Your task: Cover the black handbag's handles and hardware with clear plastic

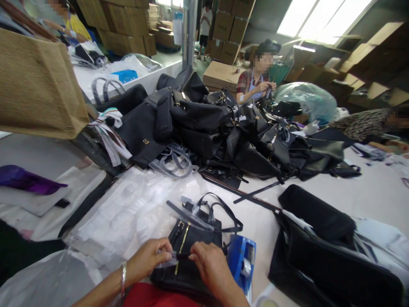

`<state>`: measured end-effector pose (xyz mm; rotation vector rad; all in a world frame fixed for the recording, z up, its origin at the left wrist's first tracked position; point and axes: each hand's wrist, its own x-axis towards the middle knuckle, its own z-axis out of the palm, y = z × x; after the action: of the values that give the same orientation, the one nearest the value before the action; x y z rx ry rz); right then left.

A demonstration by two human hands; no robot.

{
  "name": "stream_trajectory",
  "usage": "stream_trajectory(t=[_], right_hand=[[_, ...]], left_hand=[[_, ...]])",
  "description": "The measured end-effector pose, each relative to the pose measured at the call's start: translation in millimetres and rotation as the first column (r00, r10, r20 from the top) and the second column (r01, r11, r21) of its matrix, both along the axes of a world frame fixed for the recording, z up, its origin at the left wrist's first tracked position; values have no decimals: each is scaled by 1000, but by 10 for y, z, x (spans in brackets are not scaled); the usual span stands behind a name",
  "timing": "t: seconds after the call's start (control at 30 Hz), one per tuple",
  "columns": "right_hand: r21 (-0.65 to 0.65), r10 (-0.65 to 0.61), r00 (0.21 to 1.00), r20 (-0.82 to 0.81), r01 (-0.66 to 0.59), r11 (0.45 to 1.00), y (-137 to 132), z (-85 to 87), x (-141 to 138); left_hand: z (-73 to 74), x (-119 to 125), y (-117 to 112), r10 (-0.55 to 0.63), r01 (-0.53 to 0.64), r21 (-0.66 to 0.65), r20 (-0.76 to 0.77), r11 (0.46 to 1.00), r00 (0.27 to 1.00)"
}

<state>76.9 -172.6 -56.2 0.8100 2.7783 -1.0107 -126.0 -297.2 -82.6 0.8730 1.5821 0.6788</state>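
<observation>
Black handbag [185, 269] is lying directly beneath and between the two hands. The left hand [159, 252] is pinching a clear plastic strip [169, 259] over the bag's left side; the right hand [207, 260] is resting with bent fingers on its right side, and whether it is gripping anything I cannot tell. Between them the gold zipper [184, 239] is running away from the person, leaning slightly right, apparently along the bag's long axis. Past the fingertips the handles [240, 224] are looping rightward. A blue tape dispenser [234, 256] is standing just beside the bag, nearer the right hand. Farther out, a pile of black bags [201, 115] is covering the counter [257, 219].
</observation>
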Motion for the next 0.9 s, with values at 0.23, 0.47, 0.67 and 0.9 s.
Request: stream_trajectory(t=[0.23,0.47,0.67,0.9], right_hand=[[-90,-32,998,-50,28,996,-129,-117,-100],[-189,-96,990,-102,75,979,-183,-180,-139],[-257,-111,978,-178,63,964,-129,-153,-122],[-165,-263,960,-94,246,955,124,-279,291]], left_hand=[[-57,47,67,68,-68,-5,-18,998,998],[58,149,191,1,0,11,-130,1000,992],[45,242,400,-59,68,38,-201,997,978],[58,307,589,-157,167,-1,-356,986,921]])
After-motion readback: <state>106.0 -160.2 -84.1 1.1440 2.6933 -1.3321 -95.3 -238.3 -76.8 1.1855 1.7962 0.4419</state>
